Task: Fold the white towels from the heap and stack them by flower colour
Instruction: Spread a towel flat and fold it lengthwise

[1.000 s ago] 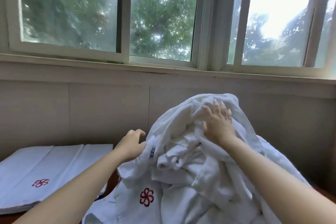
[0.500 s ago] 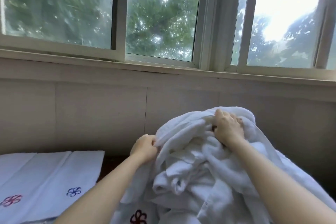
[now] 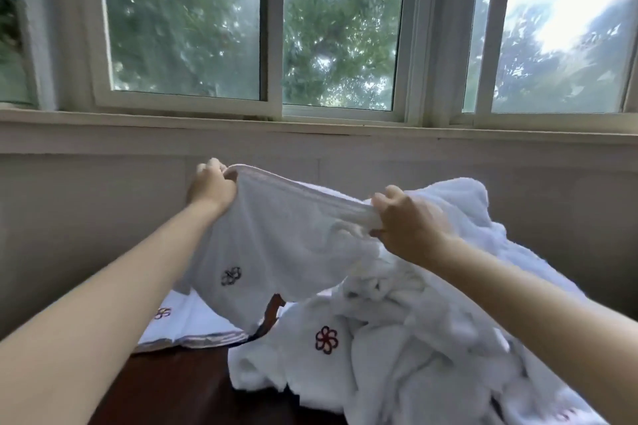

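Both hands grip the top edge of one towel [image 3: 297,241], lifted clear above the heap [image 3: 431,338] so that the cloth can hang and open out under its own weight: the left hand [image 3: 212,185] pinches one end of the hem with fingers curled round it, and the right hand [image 3: 405,226] clenches a bunched part of the same hem further along, probably because it has not yet found the true corner. The hem is stretched between them, which I judge is meant to find the towel's shape before any fold is made. A dark flower [image 3: 230,275], most likely blue, though the blur makes that uncertain, shows on the hanging cloth near its lower left, and that mark decides which stack the towel belongs to. The heap lies loose and rumpled on the dark table [image 3: 165,386] to the right and below, with a red flower [image 3: 326,339] showing on its front. At the left, partly hidden behind the hanging towel and the left arm, folded towels [image 3: 193,328] lie flat in a stack, kept apart from the heap so sorted work stays tidy; one faint flower shows there, its colour too pale to tell
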Tool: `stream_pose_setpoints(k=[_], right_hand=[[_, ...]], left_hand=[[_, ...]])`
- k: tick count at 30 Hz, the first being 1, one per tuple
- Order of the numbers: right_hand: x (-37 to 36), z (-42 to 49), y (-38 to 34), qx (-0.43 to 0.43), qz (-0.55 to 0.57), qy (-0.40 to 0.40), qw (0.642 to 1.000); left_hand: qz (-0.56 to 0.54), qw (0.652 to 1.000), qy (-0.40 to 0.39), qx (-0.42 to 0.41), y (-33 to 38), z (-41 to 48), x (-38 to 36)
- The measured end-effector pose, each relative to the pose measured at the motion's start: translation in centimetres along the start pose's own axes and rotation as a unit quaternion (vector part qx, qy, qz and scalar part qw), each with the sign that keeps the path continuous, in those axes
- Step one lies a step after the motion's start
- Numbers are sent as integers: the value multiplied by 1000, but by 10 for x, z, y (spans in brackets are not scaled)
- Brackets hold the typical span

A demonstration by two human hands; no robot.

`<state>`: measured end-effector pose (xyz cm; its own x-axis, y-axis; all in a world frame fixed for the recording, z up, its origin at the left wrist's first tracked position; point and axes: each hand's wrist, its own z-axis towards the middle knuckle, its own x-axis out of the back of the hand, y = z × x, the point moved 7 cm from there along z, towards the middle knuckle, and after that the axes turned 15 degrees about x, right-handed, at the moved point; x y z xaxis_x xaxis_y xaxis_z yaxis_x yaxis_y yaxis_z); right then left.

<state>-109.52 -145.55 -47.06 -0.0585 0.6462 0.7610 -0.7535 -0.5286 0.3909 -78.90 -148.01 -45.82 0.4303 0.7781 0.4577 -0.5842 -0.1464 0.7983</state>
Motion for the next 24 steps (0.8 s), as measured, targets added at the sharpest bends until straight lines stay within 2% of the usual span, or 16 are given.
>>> stream_pose_setpoints(k=[3, 5, 10, 12, 15, 17, 19, 22, 23, 24], right_hand=[[-24, -16, -45, 23, 23, -94, 995], [-47, -31, -74, 35, 45, -193, 980], [-90, -58, -164, 123, 115, -395, 903], [-104, -65, -200, 160, 147, -448, 867], [-120, -69, -233, 164, 166, -483, 844], [-127, -72, -247, 154, 179, -498, 834], [-137, -76, -257, 146, 191, -508, 827], [-154, -84, -261, 133, 223, -539, 801], [-161, -84, -262, 123, 255, -536, 795], [-165, -81, -263, 107, 290, -506, 805]], left_hand=[[-60, 995, -5, 80, -57, -9, 28], [-78, 992, 1, 98, -93, -12, 54], [50, 997, 13, 49, -154, -11, 122], [86, 995, 5, 40, -174, -10, 142], [116, 991, -27, 63, -210, -13, 160], [109, 984, -104, 100, -241, -19, 163], [82, 946, -256, 184, -275, -34, 160], [170, 826, -466, 266, -316, -72, 155], [202, 785, -519, 272, -324, -85, 151], [214, 754, -555, 279, -332, -97, 144]])
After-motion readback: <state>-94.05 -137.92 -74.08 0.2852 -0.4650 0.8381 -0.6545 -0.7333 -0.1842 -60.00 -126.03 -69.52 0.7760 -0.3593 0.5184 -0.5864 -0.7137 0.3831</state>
